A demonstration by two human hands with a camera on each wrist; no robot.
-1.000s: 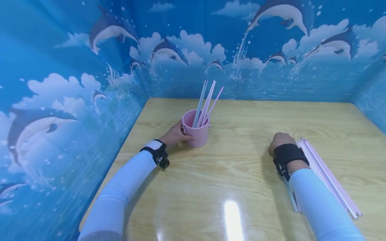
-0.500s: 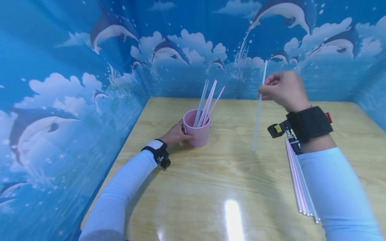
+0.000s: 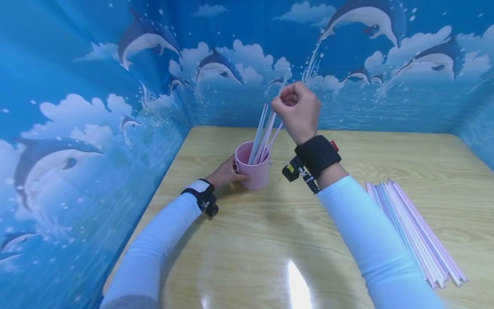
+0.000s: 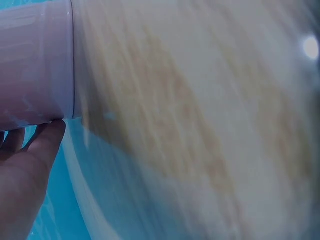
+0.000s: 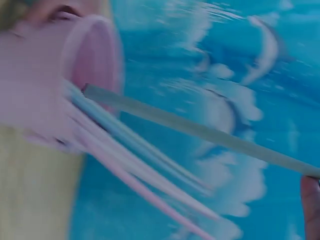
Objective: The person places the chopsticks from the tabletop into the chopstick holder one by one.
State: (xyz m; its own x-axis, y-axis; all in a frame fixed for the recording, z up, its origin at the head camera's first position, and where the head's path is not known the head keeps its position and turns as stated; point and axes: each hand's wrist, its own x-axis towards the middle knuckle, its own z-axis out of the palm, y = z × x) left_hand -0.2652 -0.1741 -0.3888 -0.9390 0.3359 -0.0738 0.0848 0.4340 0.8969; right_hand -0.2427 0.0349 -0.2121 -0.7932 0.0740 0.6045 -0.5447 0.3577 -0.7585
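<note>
A small pink bucket (image 3: 256,176) stands upright on the table, my left hand (image 3: 227,172) gripping its left side. In the left wrist view, the thumb (image 4: 49,145) lies along the bucket's wall. Several thin pink, white and blue straws (image 3: 259,137) lean out of its mouth toward the right. Above and right of the bucket, my right hand (image 3: 299,109) pinches one pale straw near its upper end. Seen from the right wrist, this greyish-looking straw (image 5: 200,131) slants with its lower tip at the bucket's opening; whether the tip is past the rim I cannot tell.
A loose bundle of straws (image 3: 417,234) lies on the right side of the wooden table (image 3: 239,249), by the right sleeve. Blue dolphin-print sheeting (image 3: 239,94) walls the table at the back and left.
My right hand has picked a straw from the bundle on the right, lifted it and carried it left to the bucket. The left hand has kept its hold on the bucket.
</note>
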